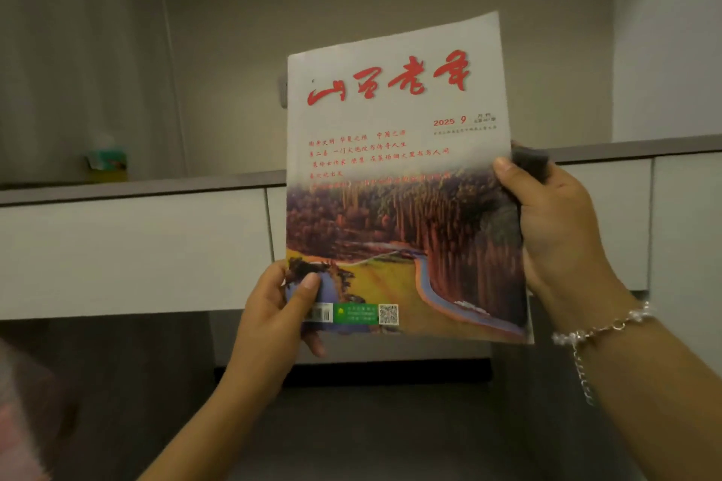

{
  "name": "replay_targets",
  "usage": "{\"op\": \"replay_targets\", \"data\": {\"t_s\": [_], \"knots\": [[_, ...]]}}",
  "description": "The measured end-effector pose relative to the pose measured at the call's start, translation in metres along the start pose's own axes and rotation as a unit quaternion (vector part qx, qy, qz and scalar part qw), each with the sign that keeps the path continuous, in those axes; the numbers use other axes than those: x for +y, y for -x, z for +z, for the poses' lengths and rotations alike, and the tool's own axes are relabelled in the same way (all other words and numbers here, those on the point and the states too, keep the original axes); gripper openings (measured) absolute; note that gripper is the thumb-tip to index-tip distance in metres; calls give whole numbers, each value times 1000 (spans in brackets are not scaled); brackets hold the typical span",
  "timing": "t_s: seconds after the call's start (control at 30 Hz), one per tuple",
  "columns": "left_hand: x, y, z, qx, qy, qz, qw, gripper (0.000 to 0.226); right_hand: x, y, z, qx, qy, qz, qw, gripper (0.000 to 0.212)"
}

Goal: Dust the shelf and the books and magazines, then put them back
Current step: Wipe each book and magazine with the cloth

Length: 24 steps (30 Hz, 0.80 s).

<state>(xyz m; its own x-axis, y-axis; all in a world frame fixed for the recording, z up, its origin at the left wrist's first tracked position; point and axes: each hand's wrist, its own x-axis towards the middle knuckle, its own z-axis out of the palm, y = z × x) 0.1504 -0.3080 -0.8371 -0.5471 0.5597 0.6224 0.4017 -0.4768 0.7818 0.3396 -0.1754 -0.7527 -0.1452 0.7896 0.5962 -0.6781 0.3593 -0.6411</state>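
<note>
I hold a magazine (398,176) upright in front of me, its cover with red lettering and a forest-and-river picture facing me. My left hand (277,312) pinches its lower left corner, thumb on the cover. My right hand (554,223) grips the right edge, thumb on the cover, and also holds a dark grey cloth (531,162) bunched against the magazine's edge. The shelf (136,189) runs across behind the magazine, a grey ledge above white panels.
A green and yellow box (105,164) stands on the ledge at the left. White cabinet fronts (133,246) lie under the ledge. A dark surface (371,433) spreads below my arms. A small pale wall fitting (282,90) peeks out behind the magazine.
</note>
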Motion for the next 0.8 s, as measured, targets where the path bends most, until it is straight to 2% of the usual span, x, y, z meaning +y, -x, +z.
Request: {"op": "replay_targets", "data": {"t_s": [0.1,0.2,0.27,0.43,0.53,0.67,0.8], "knots": [[17,-26,6,46,-24,12,999,7,-9,-18,1,-23,93,-3,995,8],[30,-44,13,60,-35,8,998,13,-16,-24,-4,-34,218,-10,975,15],[38,-56,17,74,-21,0,997,14,-19,-23,-10,-46,249,-3,967,19],[59,-78,28,92,16,-11,996,17,-24,-18,-15,-74,167,34,983,21],[72,-89,32,80,26,-29,996,20,-25,-18,-9,-91,141,39,985,33],[86,-97,35,51,14,-17,998,27,-23,-24,2,-65,130,43,988,32],[97,-104,29,2,71,-51,996,26,-14,-31,13,-35,145,29,988,25]]}}
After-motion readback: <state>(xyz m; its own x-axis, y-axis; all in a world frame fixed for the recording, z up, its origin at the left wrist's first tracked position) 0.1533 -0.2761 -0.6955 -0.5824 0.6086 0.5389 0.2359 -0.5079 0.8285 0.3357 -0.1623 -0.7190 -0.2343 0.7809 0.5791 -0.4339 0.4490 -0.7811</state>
